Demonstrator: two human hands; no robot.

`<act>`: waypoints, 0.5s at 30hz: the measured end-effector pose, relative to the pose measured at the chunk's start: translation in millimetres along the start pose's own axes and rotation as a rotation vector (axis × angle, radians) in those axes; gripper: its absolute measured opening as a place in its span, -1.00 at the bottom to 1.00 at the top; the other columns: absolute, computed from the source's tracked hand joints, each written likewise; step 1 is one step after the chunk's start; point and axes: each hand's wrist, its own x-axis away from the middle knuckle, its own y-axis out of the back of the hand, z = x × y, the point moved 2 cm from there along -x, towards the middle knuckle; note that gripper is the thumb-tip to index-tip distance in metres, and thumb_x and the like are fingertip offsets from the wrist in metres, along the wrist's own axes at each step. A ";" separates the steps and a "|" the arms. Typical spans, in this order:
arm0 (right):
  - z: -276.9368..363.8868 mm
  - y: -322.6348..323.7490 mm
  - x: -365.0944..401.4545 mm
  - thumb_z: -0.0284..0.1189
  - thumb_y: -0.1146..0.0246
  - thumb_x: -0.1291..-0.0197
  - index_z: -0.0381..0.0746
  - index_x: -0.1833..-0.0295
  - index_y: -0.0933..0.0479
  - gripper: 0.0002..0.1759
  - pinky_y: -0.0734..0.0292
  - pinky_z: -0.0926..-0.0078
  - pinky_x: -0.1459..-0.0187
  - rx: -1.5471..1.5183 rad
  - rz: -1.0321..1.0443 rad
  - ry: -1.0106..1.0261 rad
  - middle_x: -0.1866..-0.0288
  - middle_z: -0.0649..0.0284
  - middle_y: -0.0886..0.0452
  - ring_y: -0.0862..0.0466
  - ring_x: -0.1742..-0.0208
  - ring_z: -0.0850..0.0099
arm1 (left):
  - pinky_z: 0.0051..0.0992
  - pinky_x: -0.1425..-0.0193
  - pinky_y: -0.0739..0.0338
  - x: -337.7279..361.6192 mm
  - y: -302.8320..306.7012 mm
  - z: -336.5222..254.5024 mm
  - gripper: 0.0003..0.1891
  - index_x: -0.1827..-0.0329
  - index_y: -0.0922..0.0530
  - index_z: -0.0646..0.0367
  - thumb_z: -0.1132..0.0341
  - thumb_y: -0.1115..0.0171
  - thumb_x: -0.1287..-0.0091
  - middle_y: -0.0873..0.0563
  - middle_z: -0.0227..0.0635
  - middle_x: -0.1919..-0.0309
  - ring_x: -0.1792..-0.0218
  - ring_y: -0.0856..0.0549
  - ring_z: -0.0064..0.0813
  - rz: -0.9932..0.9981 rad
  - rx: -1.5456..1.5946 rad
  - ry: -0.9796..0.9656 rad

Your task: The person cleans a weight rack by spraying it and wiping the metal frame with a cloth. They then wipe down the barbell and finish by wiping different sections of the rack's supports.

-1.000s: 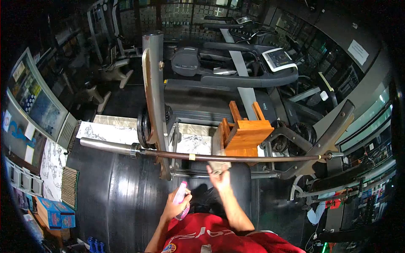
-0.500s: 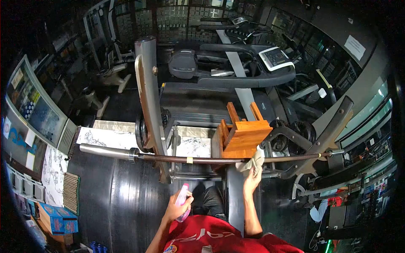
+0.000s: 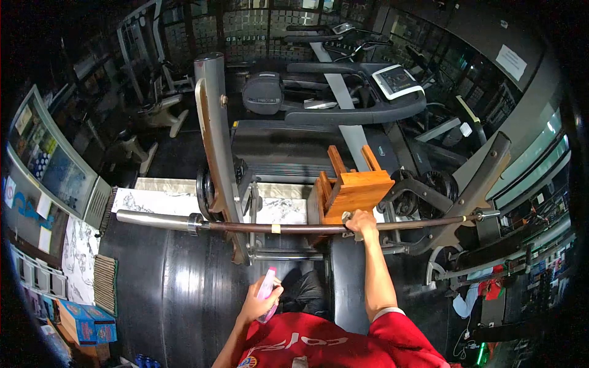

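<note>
In the head view, my left hand [image 3: 261,302] is wrapped round a spray bottle [image 3: 268,283] with a pink top and see-through pinkish body. It is held upright, low in front of my red shirt. My right hand [image 3: 363,224] is closed over the bar of a barbell [image 3: 294,228], right of its middle. Under those fingers sits a pale cloth [image 3: 348,219], mostly hidden by the hand. The barbell lies level across the rack, its thick silver end at the left and a yellow tape mark on the bar.
Two rack uprights, a left one [image 3: 215,141] and a right one [image 3: 478,175], flank the bar. Behind it stand a stacked wooden stool [image 3: 356,190] and a treadmill [image 3: 343,116]. A black bench [image 3: 346,288] runs beneath. A blue box [image 3: 92,322] lies at lower left.
My right hand has turned from reaching up beneath the bar to gripping over its top, shifting slightly left, with the cloth now mostly covered. My left hand keeps the bottle in place.
</note>
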 end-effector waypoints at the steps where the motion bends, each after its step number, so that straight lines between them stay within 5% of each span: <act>1: 2.8 -5.6 6.9 -0.16 -0.16 -0.10 -0.18 0.07 -0.59 -0.62 -0.51 0.13 -0.03 -0.044 -0.117 -0.014 0.14 0.04 -0.67 -0.63 -0.01 0.07 | -0.60 0.48 -0.48 0.6 0.1 2.6 -0.90 0.17 -0.51 0.23 0.48 -0.23 -0.29 -0.58 -0.43 0.53 0.57 -0.58 -0.68 0.000 0.001 -0.002; 4: 14.9 -21.7 32.5 -0.35 -0.25 -0.05 -0.20 0.10 -0.58 -0.72 -0.48 0.10 0.03 -0.137 -0.590 0.068 0.19 0.02 -0.63 -0.60 0.10 0.05 | -0.60 0.48 -0.48 0.5 1.8 6.8 -0.88 0.16 -0.51 0.24 0.48 -0.23 -0.29 -0.58 -0.42 0.51 0.57 -0.57 -0.68 -0.004 -0.001 -0.053; 8: 45.9 -33.8 67.6 -0.57 -0.27 0.03 -0.23 0.07 -0.56 -0.68 -0.44 0.12 -0.01 -0.301 -0.922 0.213 0.06 0.01 -0.58 -0.56 0.06 0.01 | -0.61 0.48 -0.47 -2.2 -1.8 10.4 -0.86 0.14 -0.50 0.24 0.47 -0.23 -0.29 -0.58 -0.42 0.49 0.56 -0.57 -0.68 -0.003 0.017 -0.020; 12: 75.3 -36.0 95.3 -0.51 -0.22 -0.11 -0.17 -0.04 -0.53 -0.67 -0.38 0.12 -0.20 -0.485 -0.730 0.451 -0.06 -0.01 -0.55 -0.51 -0.13 0.02 | -0.60 0.49 -0.48 -14.3 -11.2 13.4 -0.85 0.13 -0.50 0.23 0.46 -0.24 -0.29 -0.58 -0.42 0.45 0.56 -0.58 -0.67 0.052 0.035 -0.043; 15: 55.2 -5.0 104.0 -0.43 -0.17 -0.20 -0.19 -0.09 -0.51 -0.68 -0.44 0.19 -0.12 -0.747 -0.298 0.321 -0.02 -0.11 -0.57 -0.55 -0.09 -0.03 | -0.60 0.49 -0.48 -20.5 -18.4 8.8 -0.85 0.12 -0.50 0.22 0.46 -0.24 -0.29 -0.59 -0.42 0.43 0.57 -0.58 -0.66 0.066 0.048 -0.076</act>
